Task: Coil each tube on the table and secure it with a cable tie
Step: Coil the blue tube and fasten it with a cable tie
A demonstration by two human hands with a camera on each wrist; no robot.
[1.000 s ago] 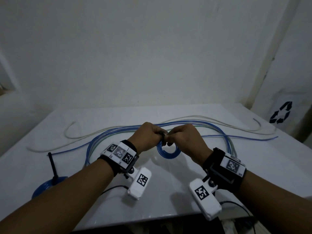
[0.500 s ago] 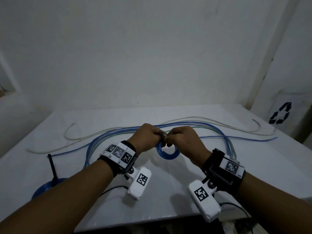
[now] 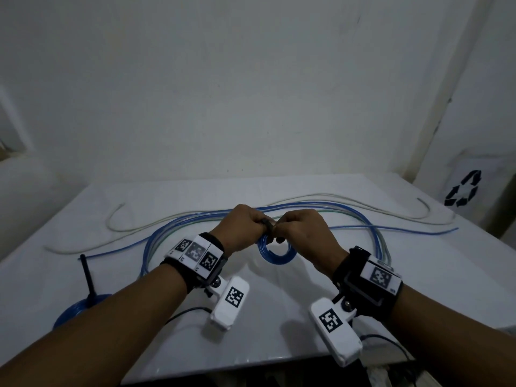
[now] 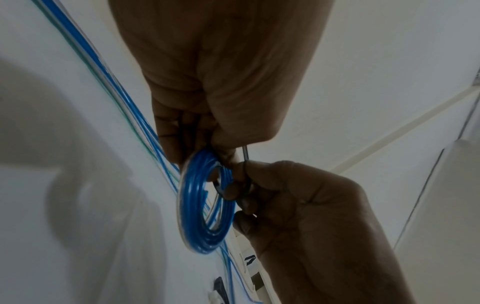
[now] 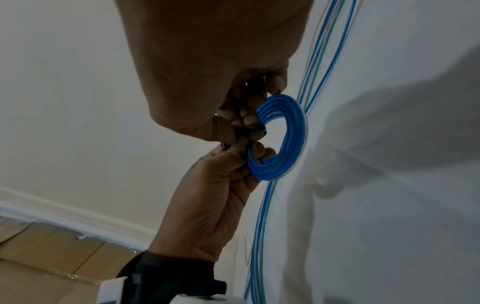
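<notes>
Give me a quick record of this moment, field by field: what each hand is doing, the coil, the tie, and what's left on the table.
left hand: grips the top of the blue coil
right hand: pinches the black cable tie at the coil's top
blue coil: small ring, held upright above the table
black cable tie: looped round the coil's strands; whether it is locked cannot be told
loose tubes: blue, green and whitish, uncoiled, behind the hands
finished coil: blue, near left, black tie tail upright

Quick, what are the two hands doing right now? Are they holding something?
Left hand: closed, gripping the blue tube coil at its top.
Right hand: closed, pinching the black cable tie at the coil.
</notes>
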